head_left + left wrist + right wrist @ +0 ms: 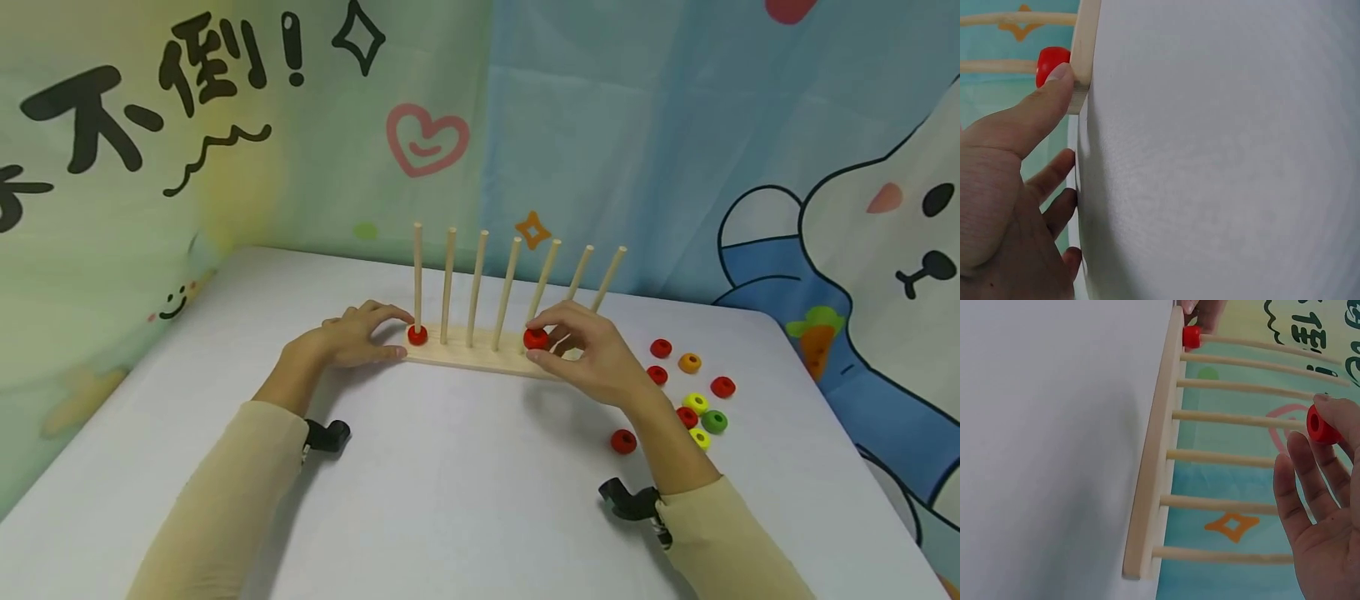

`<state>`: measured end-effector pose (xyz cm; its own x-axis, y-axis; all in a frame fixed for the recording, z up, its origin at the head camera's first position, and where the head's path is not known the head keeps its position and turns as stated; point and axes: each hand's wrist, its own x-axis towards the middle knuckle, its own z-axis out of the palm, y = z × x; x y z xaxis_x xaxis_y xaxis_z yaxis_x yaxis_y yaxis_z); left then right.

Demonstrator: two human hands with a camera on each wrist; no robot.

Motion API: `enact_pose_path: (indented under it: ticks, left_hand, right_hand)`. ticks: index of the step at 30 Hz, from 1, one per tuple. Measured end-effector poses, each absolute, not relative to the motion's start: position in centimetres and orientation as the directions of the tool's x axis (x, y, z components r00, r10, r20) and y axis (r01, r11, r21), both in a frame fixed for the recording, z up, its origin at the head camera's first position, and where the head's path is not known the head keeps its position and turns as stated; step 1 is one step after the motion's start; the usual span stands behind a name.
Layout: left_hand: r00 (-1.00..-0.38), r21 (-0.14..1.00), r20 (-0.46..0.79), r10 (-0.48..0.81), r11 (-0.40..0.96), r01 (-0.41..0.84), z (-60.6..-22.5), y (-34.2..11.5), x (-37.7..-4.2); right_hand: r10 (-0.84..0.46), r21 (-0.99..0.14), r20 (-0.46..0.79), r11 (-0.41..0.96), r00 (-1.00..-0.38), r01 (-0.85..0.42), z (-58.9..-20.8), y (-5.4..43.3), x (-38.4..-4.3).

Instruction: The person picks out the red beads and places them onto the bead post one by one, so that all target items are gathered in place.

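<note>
Left hand (360,333): thumb and forefinger grip the near end of the wooden base (450,353); remaining fingers loosely spread, apart from it.
Right hand (588,350): thumb and forefinger closed on the held red bead (536,339), at its left side; other fingers loosely bent; bead's hole bare, off any peg.
Wooden pegs (477,292), seven, upright on the base, between and behind the hands.
Seated red bead (417,336), one: round the leftmost peg's foot, just right of the left hand.
Loose beads, on the white table (450,483), right of or nearer the wearer than the right hand: five red beads (723,387), two yellow beads (695,403), one orange bead (689,362), one green bead (715,422).
</note>
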<state>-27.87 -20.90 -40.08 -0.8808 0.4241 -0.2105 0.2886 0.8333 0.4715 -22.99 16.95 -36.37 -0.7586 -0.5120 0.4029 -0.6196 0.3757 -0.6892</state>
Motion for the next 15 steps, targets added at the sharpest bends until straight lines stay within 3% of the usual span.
enact_pose_path:
  ticks: [15]
  left_hand:
    - [-0.883, 0.442, -0.239, 0.403, 0.855, 0.271, -40.3, -20.9, -28.2]
  right_hand:
    - [-0.551, -0.664, 0.484, 0.276, -0.68, -0.695, -35.5, 14.3, -24.2]
